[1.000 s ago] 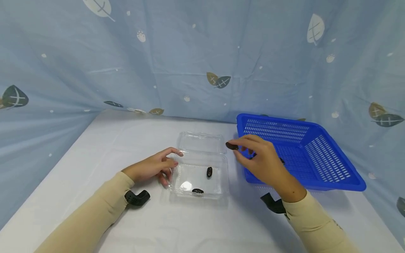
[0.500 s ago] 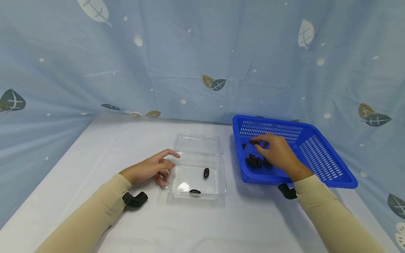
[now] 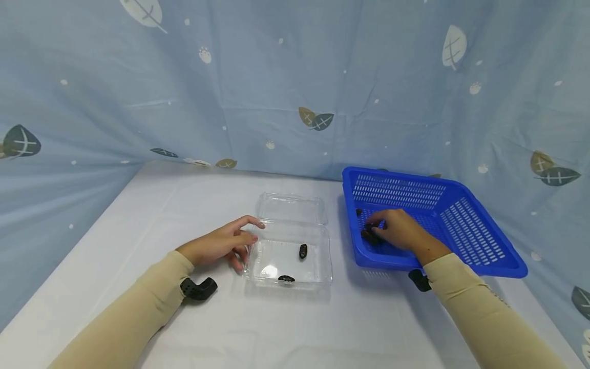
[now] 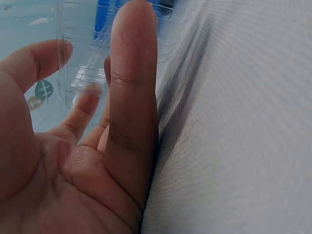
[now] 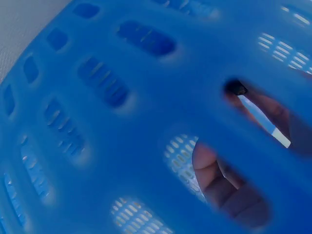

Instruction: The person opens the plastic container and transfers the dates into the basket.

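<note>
A clear plastic clamshell box (image 3: 317, 236) lies with its lid (image 3: 291, 209) folded back; inside are two dark, shiny dates, one (image 3: 302, 251) at the right, the other (image 3: 286, 279) by the front wall. My left hand (image 3: 224, 243) rests at the box's left rim, fingertips touching it, fingers loose. In the left wrist view the clear wall (image 4: 80, 73) shows between the fingers. My right hand (image 3: 398, 228) reaches low into the blue basket (image 3: 465, 223), its curled fingers pinching a dark date (image 3: 369, 226). The right wrist view shows fingers (image 5: 207, 161) through the basket's slots.
Other dates (image 3: 370, 237) lie under the right hand near the basket's left wall, one (image 3: 358, 211) farther back. The white-covered table (image 3: 221, 328) ends at a blue leaf-print curtain (image 3: 258, 92). Black wrist mounts (image 3: 199, 289) sit on both sleeves.
My right hand, holding a date, has moved right from beside the box, over the basket, then lower among the dates there. The left hand and the box have stayed in place.
</note>
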Available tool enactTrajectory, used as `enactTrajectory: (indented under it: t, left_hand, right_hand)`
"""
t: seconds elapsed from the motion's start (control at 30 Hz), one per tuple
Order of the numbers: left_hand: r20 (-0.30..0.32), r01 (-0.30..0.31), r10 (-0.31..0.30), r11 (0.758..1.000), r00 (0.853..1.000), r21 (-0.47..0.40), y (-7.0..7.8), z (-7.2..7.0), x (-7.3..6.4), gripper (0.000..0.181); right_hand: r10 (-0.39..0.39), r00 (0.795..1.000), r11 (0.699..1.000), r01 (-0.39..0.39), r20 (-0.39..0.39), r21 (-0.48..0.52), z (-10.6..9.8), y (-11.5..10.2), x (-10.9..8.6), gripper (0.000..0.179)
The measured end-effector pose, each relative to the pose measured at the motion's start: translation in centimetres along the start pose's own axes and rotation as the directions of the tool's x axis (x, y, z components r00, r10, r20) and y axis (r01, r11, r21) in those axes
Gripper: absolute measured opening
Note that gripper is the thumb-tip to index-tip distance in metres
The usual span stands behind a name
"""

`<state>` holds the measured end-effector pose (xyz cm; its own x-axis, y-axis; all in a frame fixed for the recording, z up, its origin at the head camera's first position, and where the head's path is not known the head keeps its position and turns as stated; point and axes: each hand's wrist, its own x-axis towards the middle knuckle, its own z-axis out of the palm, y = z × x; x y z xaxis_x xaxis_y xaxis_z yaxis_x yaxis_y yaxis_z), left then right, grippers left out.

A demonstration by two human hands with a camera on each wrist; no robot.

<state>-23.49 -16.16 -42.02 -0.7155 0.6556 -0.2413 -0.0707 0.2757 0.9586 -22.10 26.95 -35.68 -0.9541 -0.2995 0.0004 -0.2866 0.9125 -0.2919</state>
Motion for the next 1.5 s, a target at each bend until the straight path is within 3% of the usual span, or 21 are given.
enactTrajectory:
  t: [0.53,0.67,0.8,0.93,1.1,1.27,1.37,1.5]
  left_hand:
    - [0.0,0.006,-0.006,1.0,1.0,-0.001,0.0,0.0,0.1,0.045]
    - [-0.001,0.002,-0.002,1.0,1.0,-0.004,-0.1,0.0,0.1,0.045]
    - [0.0,-0.004,0.004,1.0,1.0,-0.007,-0.1,0.1,0.1,0.044]
    - [-0.006,-0.002,0.002,1.0,1.0,0.0,-0.1,0.0,0.2,0.043]
    - [0.0,0.007,-0.007,1.0,1.0,0.01,0.0,0.0,0.2,0.045]
    - [-0.006,0.004,-0.004,1.0,1.0,0.009,0.0,0.0,0.1,0.044]
    - [-0.003,0.007,-0.007,1.0,1.0,0.013,0.0,0.0,0.0,0.044]
    - [-0.006,0.009,-0.009,1.0,1.0,0.012,0.1,0.0,0.1,0.044]
  right_hand:
    - [0.012,0.999,1.0,-0.011,0.034,-0.011,-0.1,-0.1,0.2,0.021]
    - [0.005,1.0,1.0,-0.005,-0.02,-0.01,-0.7,-0.6,-0.2,0.022]
    - [-0.035,0.989,0.999,0.037,-0.142,0.008,-1.5,-1.7,-0.8,0.022]
    - [-0.127,0.949,0.99,0.14,-0.29,0.026,-1.6,-3.7,-1.4,0.02]
    - [-0.259,0.858,0.953,0.301,-0.444,0.024,-0.8,-7.0,-2.2,0.02]
    - [-0.362,0.779,0.896,0.442,-0.512,0.038,0.4,-10.0,-2.5,0.023]
    - [-0.399,0.756,0.867,0.495,-0.519,0.055,1.3,-11.4,-2.3,0.024]
    - [-0.415,0.755,0.847,0.525,-0.508,0.089,2.4,-12.7,-1.6,0.023]
